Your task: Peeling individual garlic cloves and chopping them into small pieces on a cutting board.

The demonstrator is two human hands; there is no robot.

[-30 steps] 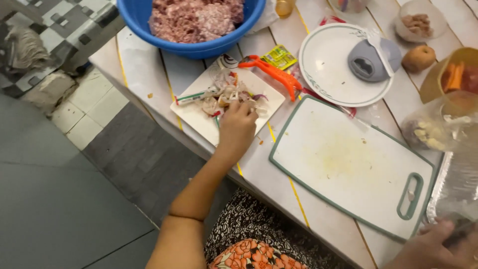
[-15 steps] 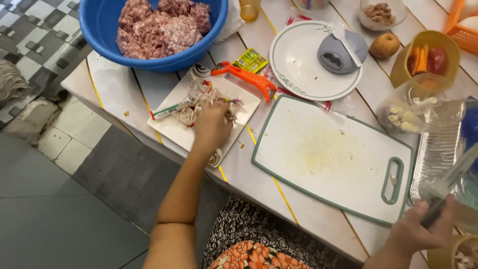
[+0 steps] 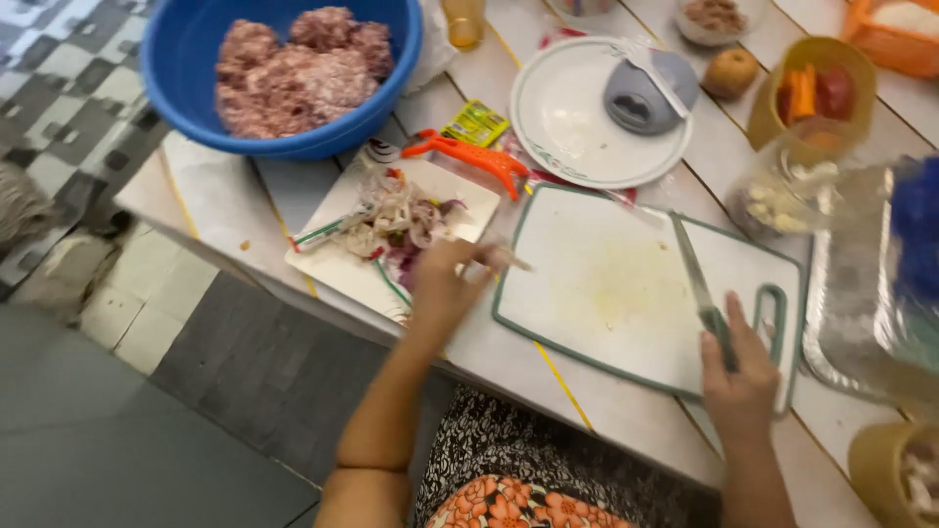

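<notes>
— How many boards are on the table?
— Two: one white rectangular plastic cutting board with a green rim (image 3: 626, 293), one smaller white board heaped with onion peelings (image 3: 342, 259).
— Bowls and plates?
— One big round blue plastic bowl of minced meat (image 3: 176, 88), one round white plate (image 3: 562, 122), two yellow plastic cups (image 3: 768, 112) that I can count.
— Tools?
— One long-bladed knife (image 3: 696, 279), one orange plastic peeler (image 3: 469, 156).
— Hands?
— Two: one left hand (image 3: 442, 288), one right hand (image 3: 740, 372).
</notes>
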